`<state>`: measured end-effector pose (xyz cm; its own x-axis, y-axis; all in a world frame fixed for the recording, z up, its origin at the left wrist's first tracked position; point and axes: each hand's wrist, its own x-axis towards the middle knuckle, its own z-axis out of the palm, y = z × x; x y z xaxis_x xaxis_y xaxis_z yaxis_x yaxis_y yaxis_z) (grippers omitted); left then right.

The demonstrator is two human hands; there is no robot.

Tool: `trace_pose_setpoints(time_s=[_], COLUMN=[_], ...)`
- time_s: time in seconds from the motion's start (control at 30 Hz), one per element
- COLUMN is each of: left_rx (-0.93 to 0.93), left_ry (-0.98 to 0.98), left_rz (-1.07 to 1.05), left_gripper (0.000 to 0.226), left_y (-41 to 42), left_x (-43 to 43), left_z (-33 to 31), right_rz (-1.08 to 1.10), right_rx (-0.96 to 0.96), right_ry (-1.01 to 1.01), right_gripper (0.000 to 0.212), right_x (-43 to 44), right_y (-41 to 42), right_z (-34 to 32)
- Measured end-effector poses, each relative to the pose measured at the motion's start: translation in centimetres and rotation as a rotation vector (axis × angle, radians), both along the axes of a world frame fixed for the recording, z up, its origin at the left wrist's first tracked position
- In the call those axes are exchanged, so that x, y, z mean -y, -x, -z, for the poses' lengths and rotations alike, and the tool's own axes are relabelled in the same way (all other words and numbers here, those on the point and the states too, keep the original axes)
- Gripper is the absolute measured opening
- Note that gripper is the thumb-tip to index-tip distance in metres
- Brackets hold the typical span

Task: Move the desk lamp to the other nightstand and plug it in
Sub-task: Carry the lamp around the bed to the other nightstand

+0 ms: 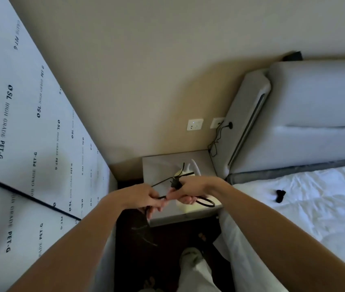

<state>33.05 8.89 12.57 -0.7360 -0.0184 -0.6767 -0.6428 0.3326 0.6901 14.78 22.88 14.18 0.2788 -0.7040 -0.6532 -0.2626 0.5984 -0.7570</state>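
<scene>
A cream desk lamp (183,205) with two white ear-like prongs stands on the grey nightstand (157,167), mostly hidden behind my hands. Its black cord (206,203) runs between both hands in loops. My left hand (140,197) pinches the cord. My right hand (190,189) grips the cord too, with the black plug (174,183) sticking up by its fingers. A white wall socket (194,124) sits on the wall above the nightstand.
A second socket (217,122) holds another black cable that hangs down beside the grey padded headboard (315,106). The bed with white bedding (315,207) lies to the right, a small black object (280,195) on it. A film-covered cabinet panel (30,144) stands left. Dark floor below.
</scene>
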Motion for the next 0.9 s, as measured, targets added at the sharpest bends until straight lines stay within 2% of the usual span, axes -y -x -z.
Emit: trace_pose_setpoints(time_s=[0.07,0.13,0.27,0.33,0.43,0.47,0.57,0.7,0.77,0.9], left_rx=[-0.016,0.051,0.170,0.164,0.113,0.095,0.051,0.072,0.077,0.105], left_ry=[0.023,0.024,-0.119,-0.092,-0.032,-0.024,0.021,0.060,0.086,0.141], left_rz=[0.048,0.098,0.132,0.245,0.304,0.270,0.163,0.066,0.019,-0.058], left_gripper=[0.019,0.012,0.019,0.030,0.064,0.068,0.054,0.038,0.037,0.035], left_y=[0.1,0.1,1.8,3.9,7.6,8.6,11.7,15.1,16.4,18.8], left_x=[-1.3,-2.7,-7.5,-10.2,-12.8,-13.1,-12.2,-9.5,-8.1,-5.1], left_z=[0.7,1.8,4.4,5.5,6.4,6.5,6.6,6.9,6.8,6.4], right_rz=[0.044,0.059,0.015,0.011,-0.010,0.018,0.392,0.613,0.773,0.964], right_rx=[-0.034,-0.113,-0.285,-0.398,-0.669,-0.791,-1.051,-1.292,-1.243,-0.900], right_ry=[-0.075,-0.199,-0.394,-0.481,-0.552,-0.529,-0.348,-0.144,-0.004,0.223], right_gripper=[0.020,0.023,0.024,0.022,0.017,0.022,0.026,0.007,0.015,0.031], right_x=[-2.5,-5.1,-9.3,-10.7,-12.9,-13.6,-15.0,-12.7,-10.6,-5.9], right_y=[1.6,3.1,5.0,6.3,9.8,11.1,15.6,21.2,23.4,26.1], right_z=[-0.1,0.0,0.0,0.0,-0.4,-0.5,-0.7,-1.8,-2.0,-0.6])
